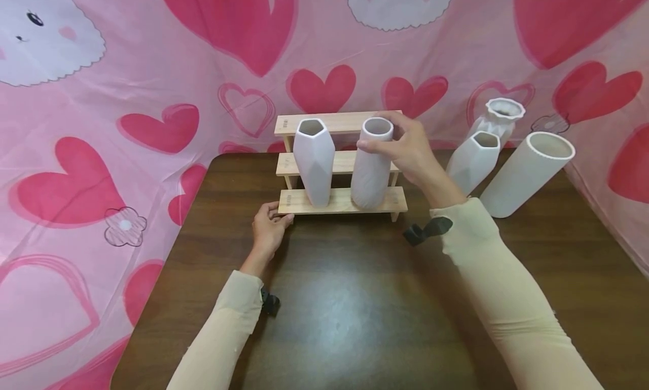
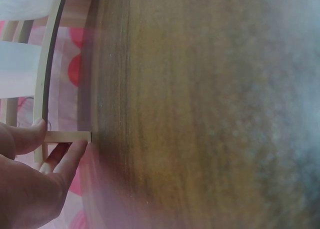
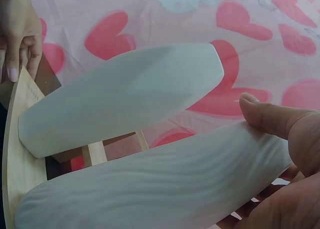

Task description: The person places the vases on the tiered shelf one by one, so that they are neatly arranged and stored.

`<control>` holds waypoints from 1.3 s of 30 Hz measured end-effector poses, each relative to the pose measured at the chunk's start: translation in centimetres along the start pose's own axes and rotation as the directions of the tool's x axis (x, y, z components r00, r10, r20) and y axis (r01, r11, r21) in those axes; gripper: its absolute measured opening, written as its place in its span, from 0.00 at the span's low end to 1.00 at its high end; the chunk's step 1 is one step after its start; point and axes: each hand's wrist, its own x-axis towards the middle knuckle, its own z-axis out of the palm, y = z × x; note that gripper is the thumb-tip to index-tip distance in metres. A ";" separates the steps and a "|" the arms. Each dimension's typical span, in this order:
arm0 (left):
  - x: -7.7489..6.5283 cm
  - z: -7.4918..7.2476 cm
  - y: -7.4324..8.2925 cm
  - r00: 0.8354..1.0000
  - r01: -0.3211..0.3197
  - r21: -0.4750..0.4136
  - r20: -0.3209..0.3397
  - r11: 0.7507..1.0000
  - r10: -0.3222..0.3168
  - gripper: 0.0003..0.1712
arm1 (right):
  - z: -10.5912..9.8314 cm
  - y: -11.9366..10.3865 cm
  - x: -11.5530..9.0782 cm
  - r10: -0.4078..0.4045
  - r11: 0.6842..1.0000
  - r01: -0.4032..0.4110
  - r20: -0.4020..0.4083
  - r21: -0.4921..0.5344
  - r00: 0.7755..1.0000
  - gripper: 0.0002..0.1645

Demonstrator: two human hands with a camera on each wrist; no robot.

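Note:
A three-tier wooden stand point(image 1: 345, 201) is on the table, with two white vases upright on its lowest step. The faceted vase point(image 1: 315, 164) is on the left. To its right is the wavy-textured vase point(image 1: 369, 173), which my right hand point(image 1: 408, 147) grips near the rim, thumb in front and fingers round the far side. In the right wrist view the wavy vase point(image 3: 150, 184) has its base at the step. My left hand point(image 1: 269, 229) holds the left end of the lowest step; in the left wrist view its thumb and fingers pinch the board by the stand's leg point(image 2: 70, 137).
At the back right of the brown table point(image 1: 324, 300) are three more white vases: a tall cylindrical one point(image 1: 524, 176), a faceted one point(image 1: 474, 162) and one with a scalloped rim point(image 1: 494, 125). A pink heart-patterned cloth point(image 1: 243, 52) hangs behind the table.

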 end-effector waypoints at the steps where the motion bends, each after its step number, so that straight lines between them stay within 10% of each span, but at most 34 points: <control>1: 0.0 0.0 -0.1 1.000 -0.001 -0.002 0.000 1.000 0.001 0.26 | 0.0 0.1 0.0 0.000 1.000 0.000 0.002 0.000 1.000 0.35; 39: -0.1 0.0 -0.1 1.000 -0.023 0.002 -0.010 1.000 0.023 0.27 | -1.5 0.9 -0.1 -0.095 0.994 0.097 0.057 -0.039 0.994 0.38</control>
